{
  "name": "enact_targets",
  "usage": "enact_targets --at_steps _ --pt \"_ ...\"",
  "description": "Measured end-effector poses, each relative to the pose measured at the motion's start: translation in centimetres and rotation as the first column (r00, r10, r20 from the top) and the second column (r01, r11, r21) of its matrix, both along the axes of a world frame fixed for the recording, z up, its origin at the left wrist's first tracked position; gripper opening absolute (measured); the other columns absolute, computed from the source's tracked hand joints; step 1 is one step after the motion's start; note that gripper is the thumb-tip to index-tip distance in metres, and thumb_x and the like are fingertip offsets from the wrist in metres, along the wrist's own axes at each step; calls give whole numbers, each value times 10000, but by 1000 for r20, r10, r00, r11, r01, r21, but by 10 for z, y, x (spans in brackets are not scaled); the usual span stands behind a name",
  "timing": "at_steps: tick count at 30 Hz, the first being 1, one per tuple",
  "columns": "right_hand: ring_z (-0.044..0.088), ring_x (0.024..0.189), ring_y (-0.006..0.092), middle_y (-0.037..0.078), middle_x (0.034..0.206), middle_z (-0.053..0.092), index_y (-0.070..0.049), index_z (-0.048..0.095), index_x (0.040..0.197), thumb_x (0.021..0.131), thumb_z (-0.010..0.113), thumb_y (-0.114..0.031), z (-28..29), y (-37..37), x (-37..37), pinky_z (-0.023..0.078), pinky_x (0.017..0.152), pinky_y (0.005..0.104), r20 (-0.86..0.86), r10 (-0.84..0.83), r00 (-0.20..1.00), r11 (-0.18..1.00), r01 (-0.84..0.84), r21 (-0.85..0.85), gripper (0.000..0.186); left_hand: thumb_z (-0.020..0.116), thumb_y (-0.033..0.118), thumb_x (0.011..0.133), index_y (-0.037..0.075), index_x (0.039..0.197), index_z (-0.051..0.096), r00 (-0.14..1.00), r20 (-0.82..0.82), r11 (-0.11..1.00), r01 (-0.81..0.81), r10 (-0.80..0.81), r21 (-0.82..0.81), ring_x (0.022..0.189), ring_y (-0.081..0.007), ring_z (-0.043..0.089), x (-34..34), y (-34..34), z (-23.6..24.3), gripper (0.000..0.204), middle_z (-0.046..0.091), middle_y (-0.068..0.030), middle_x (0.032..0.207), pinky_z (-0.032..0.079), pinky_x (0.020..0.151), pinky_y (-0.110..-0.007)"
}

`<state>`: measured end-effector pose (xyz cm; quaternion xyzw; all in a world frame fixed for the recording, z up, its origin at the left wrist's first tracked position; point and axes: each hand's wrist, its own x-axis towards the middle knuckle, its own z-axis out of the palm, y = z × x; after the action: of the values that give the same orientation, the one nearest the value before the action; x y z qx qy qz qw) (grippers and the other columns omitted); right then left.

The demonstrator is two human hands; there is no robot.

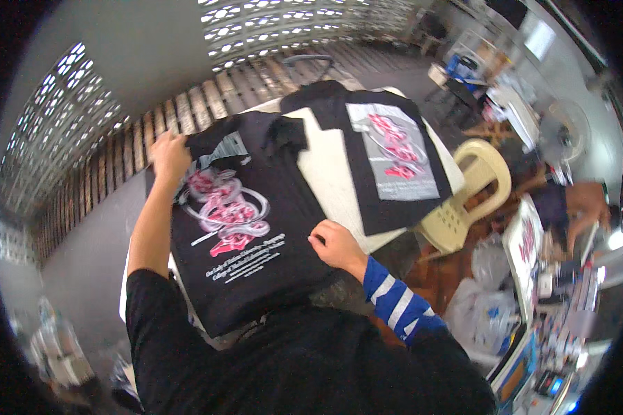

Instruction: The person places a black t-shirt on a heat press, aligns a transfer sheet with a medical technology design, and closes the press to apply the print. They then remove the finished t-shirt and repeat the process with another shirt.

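A black T-shirt (291, 228) lies spread over the near left of the white table, its front carrying a pink and white swirling print above lines of white lettering. My left hand (169, 155), slightly blurred, is closed at the shirt's far left corner and seems to grip the cloth there. Over the shirt's right side, my right hand (336, 245) has its fingers curled in; whether cloth is between them is hidden. A second black T-shirt (356, 169), with a grey panel and pink print, lies flat farther right.
The white table (332, 162) shows between the shirts. A cream plastic chair (467, 197) stands at its right. Beyond are plastic bags (481, 311), a standing fan (564, 131) and another person (585, 207). A slatted wooden surface (194, 104) runs below the perforated wall.
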<state>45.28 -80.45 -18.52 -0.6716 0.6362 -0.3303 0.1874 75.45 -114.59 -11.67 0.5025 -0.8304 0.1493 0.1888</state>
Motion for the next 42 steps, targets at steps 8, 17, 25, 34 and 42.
enact_targets --at_steps 8,17,25,34,42 --pt "417 1389 454 293 1465 427 -115 541 1411 826 810 -295 95 7 -16 372 1137 517 -97 -183 978 929 140 -342 669 633 -19 826 -24 1096 697 544 -351 398 821 -762 409 1059 -373 695 -94 174 125 278 722 -213 1106 544 958 -414" --pt "664 946 73 24 1054 730 7 677 1221 971 654 -119 265 71 -66 519 849 246 755 188 629 966 -257 -26 281 817 327 889 -36 1178 663 436 -774 243 900 -460 362 1019 -117 625 -119 196 234 488 702 -52 1055 506 886 -286" --pt "744 947 176 132 1163 725 63 530 1396 977 596 -119 277 163 -79 611 844 309 962 144 232 989 -62 -133 461 705 346 990 -57 1318 614 145 -978 135 977 149 165 1105 -164 655 -197 292 226 529 692 -109 1224 520 965 -311" --pt "738 957 183 135 1182 716 56 528 1399 952 622 -138 278 209 -88 606 859 321 938 165 304 977 77 -197 497 645 335 1026 -63 1254 645 242 -965 -67 969 105 236 970 -204 727 -245 333 249 459 735 -137 1126 598 821 -312" --pt "703 1022 185 120 1178 720 56 511 1422 826 622 -10 274 230 -96 541 950 331 885 145 442 942 211 -260 609 643 334 1026 -67 1274 630 122 -992 -160 980 -12 122 950 -186 718 -268 359 255 472 728 -133 1122 574 846 -297"
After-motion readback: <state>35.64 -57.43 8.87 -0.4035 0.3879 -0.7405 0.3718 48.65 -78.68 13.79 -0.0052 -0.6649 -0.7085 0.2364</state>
